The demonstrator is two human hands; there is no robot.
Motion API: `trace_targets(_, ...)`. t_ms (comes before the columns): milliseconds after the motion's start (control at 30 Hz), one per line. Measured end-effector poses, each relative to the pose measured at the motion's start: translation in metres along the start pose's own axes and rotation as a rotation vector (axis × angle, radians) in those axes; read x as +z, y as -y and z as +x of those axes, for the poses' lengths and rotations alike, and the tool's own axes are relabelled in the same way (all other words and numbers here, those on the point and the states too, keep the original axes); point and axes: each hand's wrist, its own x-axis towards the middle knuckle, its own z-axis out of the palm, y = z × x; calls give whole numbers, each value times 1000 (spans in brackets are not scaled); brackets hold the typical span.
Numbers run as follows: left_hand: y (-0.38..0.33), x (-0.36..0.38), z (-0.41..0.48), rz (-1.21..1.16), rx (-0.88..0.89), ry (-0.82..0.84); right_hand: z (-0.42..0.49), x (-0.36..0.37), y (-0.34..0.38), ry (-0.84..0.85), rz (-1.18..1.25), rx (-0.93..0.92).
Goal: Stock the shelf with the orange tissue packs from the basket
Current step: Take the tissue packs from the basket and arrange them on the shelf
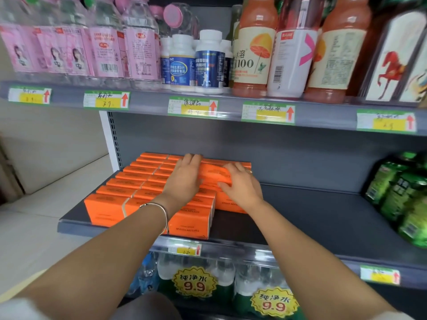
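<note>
Several orange tissue packs (pixel 120 197) stand in rows on the left part of the grey middle shelf (pixel 323 215). One more orange pack (pixel 213 174) lies raised on top of the rows between both hands. My left hand (pixel 184 179) lies flat on the rows with its fingers stretched toward the back, touching that pack's left end. My right hand (pixel 240 183) grips the pack's right end, fingers curled over its front edge. The basket is out of view.
Green bagged goods (pixel 399 195) fill the shelf's right end. Above, a shelf holds pink-labelled water bottles (pixel 101 42), white supplement jars (pixel 208 63) and juice bottles (pixel 254 47). Below sit bottled water packs (pixel 196 280) with 9.9 price tags.
</note>
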Motion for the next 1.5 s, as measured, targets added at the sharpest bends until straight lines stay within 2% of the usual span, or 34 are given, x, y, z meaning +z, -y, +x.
trace_targets(67,-1,4,-8,-10,-37,65,-14,-1,-18,-42,35,122)
trace_targets(133,-1,10,-17,82,-77,251,-29,-1,-36,-27,32,206)
trace_targets(233,3,24,-31,222,-87,528,-46,7,-56,98,-1,252)
trace_targets(333,10,35,-37,289,-47,600,-47,23,-58,214,-57,238)
trace_targets(467,16,40,-36,344,-16,559,-33,43,-44,188,-108,237)
trace_targets(600,17,46,-36,358,-30,506,-22,54,-32,43,-359,247)
trace_targets(800,16,53,-40,368,-37,427,-22,60,-27,71,-376,180)
trace_targets(967,16,41,-43,347,-16,465,-23,42,-14,167,-342,170)
trace_targets(1200,56,-25,-76,345,-40,346,-21,29,63,248,-116,-171)
trace_targets(1333,113,-72,-121,411,-176,313,-22,42,133,250,-67,-362)
trace_targets(1500,188,-121,-201,546,-371,274,-31,76,218,223,-117,-562)
